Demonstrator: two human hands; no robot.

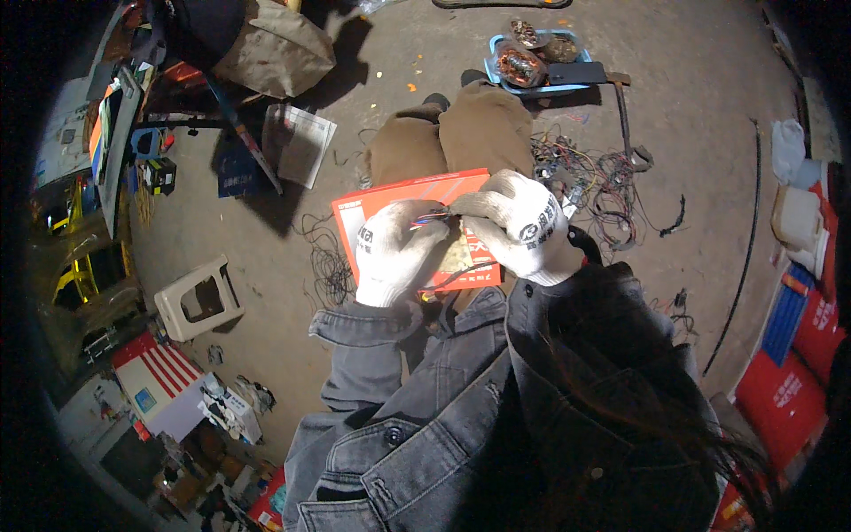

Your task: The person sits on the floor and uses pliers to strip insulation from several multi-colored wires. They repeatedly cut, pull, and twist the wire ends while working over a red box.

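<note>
Both my hands wear white knit gloves with dark printing and stained fingertips. A thin bundle of coloured wires (430,218), with red, blue and white strands, sticks out of my left hand (390,253), whose fingers are closed around it. My right hand (525,223) meets it from the other side, fingers pinched at the dark end of the bundle. Beneath both hands a flat orange-red cardboard box (417,188) lies across my lap. A dark cable (465,272) crosses its near edge. What lies inside the left palm is hidden.
Tangled wires (612,182) spread on the floor to the right, and a dark wire coil (330,266) lies left. Farther off stands a blue basket (581,87) with filled plastic bags. A beige plastic stool (199,299) lies at left, near a newspaper (306,142). Red boxes (789,403) line the right.
</note>
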